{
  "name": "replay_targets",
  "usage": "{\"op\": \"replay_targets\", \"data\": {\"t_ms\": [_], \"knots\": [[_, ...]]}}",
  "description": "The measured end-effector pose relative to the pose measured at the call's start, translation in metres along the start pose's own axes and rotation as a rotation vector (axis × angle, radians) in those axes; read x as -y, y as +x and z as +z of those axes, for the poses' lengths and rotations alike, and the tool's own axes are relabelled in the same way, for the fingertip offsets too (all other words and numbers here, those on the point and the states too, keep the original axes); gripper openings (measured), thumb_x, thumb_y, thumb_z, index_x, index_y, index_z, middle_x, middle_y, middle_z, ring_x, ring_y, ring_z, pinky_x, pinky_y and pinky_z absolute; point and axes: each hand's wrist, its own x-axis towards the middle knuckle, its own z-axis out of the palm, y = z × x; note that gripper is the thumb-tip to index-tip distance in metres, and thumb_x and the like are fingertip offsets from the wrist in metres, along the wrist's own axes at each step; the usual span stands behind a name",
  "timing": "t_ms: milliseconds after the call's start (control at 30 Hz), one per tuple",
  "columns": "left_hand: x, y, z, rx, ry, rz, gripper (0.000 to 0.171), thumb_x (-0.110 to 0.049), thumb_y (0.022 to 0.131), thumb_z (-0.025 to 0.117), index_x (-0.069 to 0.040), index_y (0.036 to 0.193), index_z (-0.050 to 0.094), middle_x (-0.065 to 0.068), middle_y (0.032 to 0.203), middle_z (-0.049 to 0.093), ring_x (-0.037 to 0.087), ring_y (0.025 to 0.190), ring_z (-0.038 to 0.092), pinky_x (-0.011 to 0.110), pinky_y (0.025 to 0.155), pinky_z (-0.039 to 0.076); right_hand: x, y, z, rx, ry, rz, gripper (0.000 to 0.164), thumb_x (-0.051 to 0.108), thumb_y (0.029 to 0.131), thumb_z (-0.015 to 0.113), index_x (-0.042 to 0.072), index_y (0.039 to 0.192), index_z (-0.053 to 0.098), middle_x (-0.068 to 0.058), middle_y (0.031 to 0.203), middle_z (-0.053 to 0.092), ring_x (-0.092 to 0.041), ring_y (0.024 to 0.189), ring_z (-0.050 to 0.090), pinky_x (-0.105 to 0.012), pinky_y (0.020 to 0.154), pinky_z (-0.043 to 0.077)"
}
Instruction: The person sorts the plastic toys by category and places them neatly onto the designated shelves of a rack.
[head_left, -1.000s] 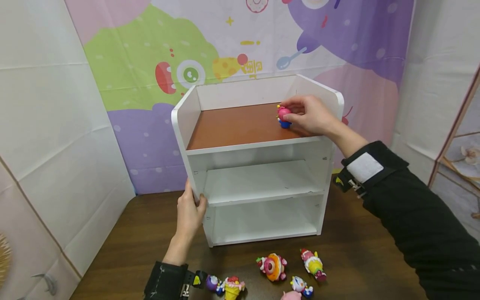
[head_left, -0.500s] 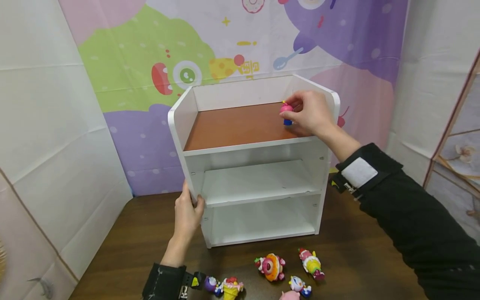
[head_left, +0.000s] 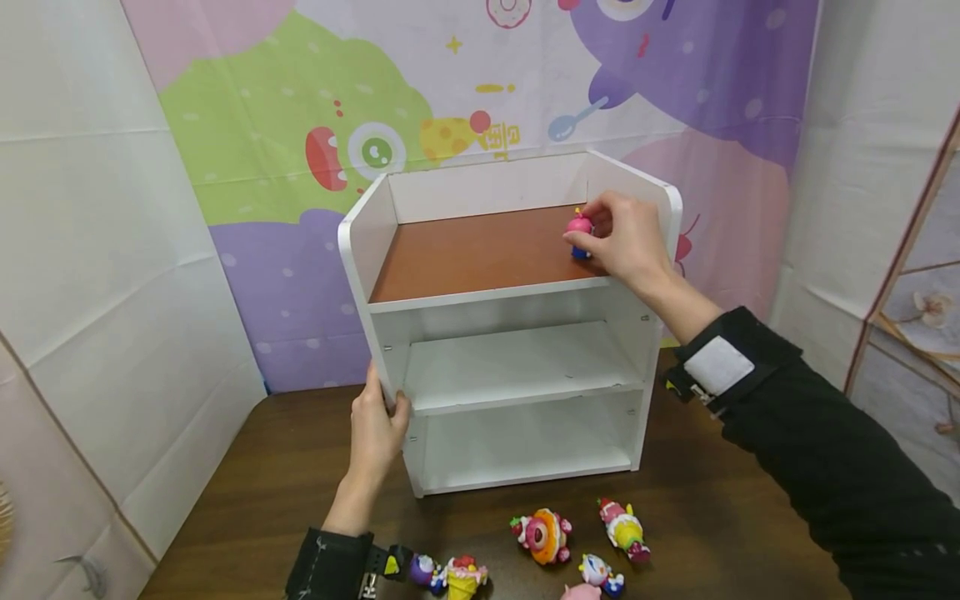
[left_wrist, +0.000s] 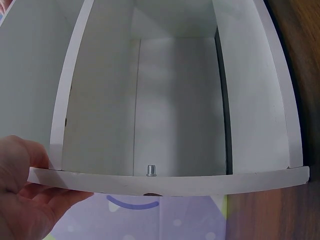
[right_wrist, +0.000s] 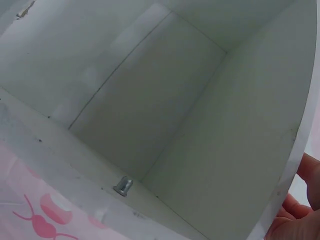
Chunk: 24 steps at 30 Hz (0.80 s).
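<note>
A small white shelf unit [head_left: 510, 400] with a brown top board [head_left: 465, 250] stands on the dark wooden table. At its left side panel, my left hand [head_left: 378, 429] grips the edge, thumb in front and fingers behind; the left wrist view shows this hold too. Over the right part of the top board, my right hand [head_left: 628, 237] pinches a small toy figurine with a pink head [head_left: 579, 225] and a blue base. The fingers partly cover it, and whether its base touches the board I cannot tell. In the right wrist view only part of the right hand [right_wrist: 300, 205] shows.
Several toy figurines lie in front of the unit: an orange-ringed pink one [head_left: 542, 536], a pink-and-yellow one [head_left: 624, 530], a blue-and-white one [head_left: 600, 575], an ice-cream-cone one [head_left: 463, 577] and a purple one [head_left: 424, 570]. A cartoon curtain [head_left: 285, 308] hangs behind.
The right hand has shifted the figurine a little to the right over the top board and turned it; it dipped slightly in the last half second. The left hand keeps its grip.
</note>
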Motion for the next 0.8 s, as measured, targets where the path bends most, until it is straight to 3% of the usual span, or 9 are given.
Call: {"op": "replay_targets", "data": {"t_ms": [233,333,500,633,800], "knots": [[-0.002,-0.001,0.0,0.005,-0.004,-0.007,0.046,0.01,0.074,0.051,0.005,0.119,0.042,0.027,0.098,0.058,0.038,0.087,0.057,0.049,0.065,0.048,0.003,0.008,-0.02,0.194,-0.019,0.016,0.048,0.02,0.075,0.071,-0.004,0.11,0.049,-0.021,0.106,0.056,-0.032,0.097,0.054,-0.04,0.084,0.042],[-0.002,0.0,0.0,0.006,-0.004,-0.007,0.047,0.011,0.074,0.051,0.005,0.119,0.041,0.027,0.099,0.058,0.038,0.087,0.057,0.049,0.065,0.048,0.004,0.014,-0.032,0.314,-0.056,-0.059,0.051,0.015,0.074,0.071,-0.001,0.117,0.048,-0.018,0.113,0.053,-0.031,0.103,0.051,-0.041,0.085,0.041],[-0.001,0.0,-0.001,0.003,-0.001,-0.006,0.048,0.011,0.074,0.051,0.005,0.12,0.041,0.028,0.1,0.058,0.038,0.088,0.057,0.049,0.066,0.048,0.005,0.025,-0.042,0.489,-0.157,-0.271,0.049,0.0,0.073,0.066,0.0,0.119,0.05,-0.014,0.118,0.051,-0.029,0.107,0.048,-0.042,0.083,0.042],[0.0,0.0,-0.001,0.003,-0.002,-0.002,0.048,0.011,0.073,0.051,0.005,0.119,0.041,0.028,0.1,0.058,0.038,0.089,0.057,0.049,0.067,0.047,0.004,0.03,-0.043,0.539,-0.209,-0.36,0.044,-0.003,0.073,0.064,-0.001,0.116,0.053,-0.015,0.116,0.053,-0.029,0.106,0.048,-0.043,0.083,0.042],[0.0,0.0,0.0,-0.002,-0.001,0.002,0.047,0.011,0.073,0.051,0.005,0.119,0.041,0.027,0.099,0.058,0.038,0.088,0.057,0.049,0.066,0.047,0.003,0.033,-0.041,0.594,-0.197,-0.347,0.039,-0.006,0.076,0.057,-0.003,0.115,0.053,-0.017,0.114,0.054,-0.032,0.107,0.047,-0.043,0.084,0.041]]}}
